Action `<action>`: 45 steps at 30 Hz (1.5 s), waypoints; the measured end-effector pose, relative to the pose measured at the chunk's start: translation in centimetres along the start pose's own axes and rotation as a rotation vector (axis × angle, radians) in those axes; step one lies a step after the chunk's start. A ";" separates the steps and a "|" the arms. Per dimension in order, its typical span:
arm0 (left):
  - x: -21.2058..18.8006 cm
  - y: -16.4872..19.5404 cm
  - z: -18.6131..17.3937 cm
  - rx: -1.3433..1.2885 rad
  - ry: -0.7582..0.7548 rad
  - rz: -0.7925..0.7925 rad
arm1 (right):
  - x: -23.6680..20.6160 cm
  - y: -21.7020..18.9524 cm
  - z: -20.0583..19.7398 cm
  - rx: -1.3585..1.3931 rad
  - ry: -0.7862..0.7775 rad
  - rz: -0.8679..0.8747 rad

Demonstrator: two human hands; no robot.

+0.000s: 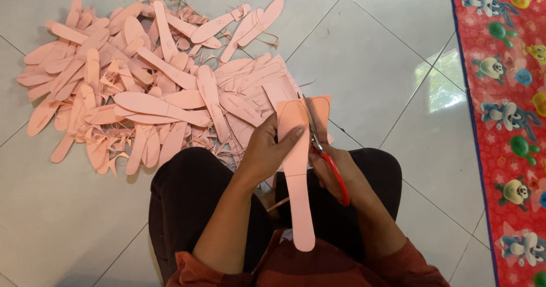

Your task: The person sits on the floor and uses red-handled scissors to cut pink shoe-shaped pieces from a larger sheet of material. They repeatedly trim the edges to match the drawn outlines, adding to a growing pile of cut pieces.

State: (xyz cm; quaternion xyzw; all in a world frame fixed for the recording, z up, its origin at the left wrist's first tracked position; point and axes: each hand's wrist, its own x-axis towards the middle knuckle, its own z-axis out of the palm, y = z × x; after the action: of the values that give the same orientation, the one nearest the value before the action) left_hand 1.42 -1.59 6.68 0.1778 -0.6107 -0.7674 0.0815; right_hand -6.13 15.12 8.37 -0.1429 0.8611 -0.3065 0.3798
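Closest to the camera are the person's rust-coloured sleeves (pixel 284 264) and black trousers (pixel 193 207), knees drawn up over a pale tiled floor (pixel 369 54). Above the lap, the left hand (pixel 267 150) is closed on a long pink insole-shaped piece (pixel 298 190), thumb laid across its upper face and fingers wrapped behind, so the piece stands lengthwise with its narrow heel end pointing back toward the body and its rounded toe end pointing away. The toe end is joined to an uncut pink sheet (pixel 319 113) that juts out just beyond it. The right hand (pixel 335 173) is clamped through the red handles of a pair of scissors (pixel 321 150); the metal blades run up along the right edge of the piece, touching the sheet where toe and offcut meet. Whether the blades are parted or closed cannot be told. Just past the hands, on the floor, lies a broad heap of cut pink insoles (pixel 148 88), overlapping in all directions, with thin curled pink trimmings (pixel 114 162) scattered among them and at the far edge. To the right, well apart from the heap, a red mat with cartoon animals and balloons (pixel 506 122) runs along the floor.
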 end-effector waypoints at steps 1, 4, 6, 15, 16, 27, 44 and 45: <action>-0.1 0.2 0.0 0.002 -0.012 -0.014 | -0.1 0.2 -0.1 0.018 -0.011 -0.059; -0.5 0.8 -0.1 0.028 -0.035 -0.069 | 0.0 0.7 -0.4 0.069 -0.027 -0.223; -0.7 1.0 0.0 0.072 -0.036 -0.133 | 0.2 0.8 -0.4 0.099 -0.014 -0.305; -0.7 1.0 -0.4 0.109 -0.073 -0.088 | -0.6 0.4 -0.1 0.086 0.003 -0.101; -0.7 1.0 -0.4 0.083 -0.075 -0.088 | -0.6 0.4 -0.1 0.095 -0.010 -0.130; -0.7 0.8 -1.0 0.108 -0.154 -0.051 | 0.2 1.2 -0.1 0.074 -0.029 -0.121; -0.6 -0.2 -1.9 0.074 -0.277 -0.074 | -0.6 1.2 0.0 0.214 -0.068 -0.216; -0.6 -0.2 -2.0 0.083 -0.273 -0.085 | -0.7 1.1 0.0 0.217 -0.062 -0.224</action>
State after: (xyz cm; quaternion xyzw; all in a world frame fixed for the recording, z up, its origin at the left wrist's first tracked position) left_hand 2.70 -3.14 6.16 0.1008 -0.6392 -0.7613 -0.0421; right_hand -5.68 16.26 8.07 -0.2055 0.7894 -0.4336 0.3830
